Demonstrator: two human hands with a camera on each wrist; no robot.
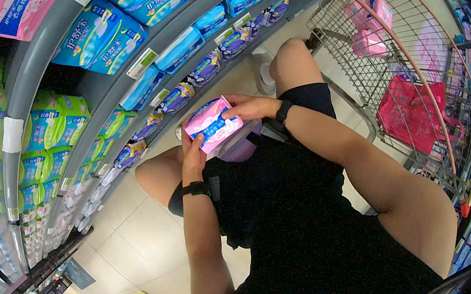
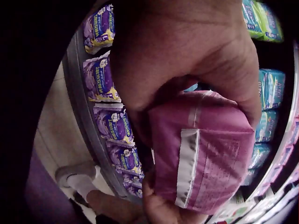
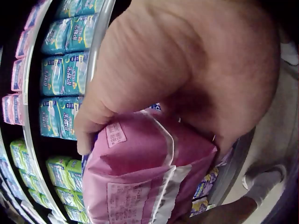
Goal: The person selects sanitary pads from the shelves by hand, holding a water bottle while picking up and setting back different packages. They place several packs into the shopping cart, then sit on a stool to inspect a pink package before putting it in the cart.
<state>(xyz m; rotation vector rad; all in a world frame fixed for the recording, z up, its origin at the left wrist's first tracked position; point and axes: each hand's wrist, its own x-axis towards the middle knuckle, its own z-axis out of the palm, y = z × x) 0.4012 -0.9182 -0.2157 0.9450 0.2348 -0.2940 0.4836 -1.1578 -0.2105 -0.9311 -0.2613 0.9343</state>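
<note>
A pink and blue package (image 1: 212, 125) is held between both hands above the lap, its printed front facing up in the head view. The left hand (image 1: 193, 153) grips its left end, thumb on the front. At the other end the right hand (image 1: 249, 108) pinches it, thumb over the top face. In the left wrist view the pink back of the package (image 2: 205, 154) shows a pale seam, with the left hand (image 2: 187, 51) round one end. The right wrist view has the right hand (image 3: 187, 65) curled round the package (image 3: 135, 172), with part of the fingers hidden.
Shelves (image 1: 28, 86) of blue, green and purple packs run along the left and top. A wire cart (image 1: 417, 70) with a red bag (image 1: 411, 113) and pink packs (image 1: 371, 19) stands at the right. Tiled floor (image 1: 134, 239) lies beside the person's bent legs.
</note>
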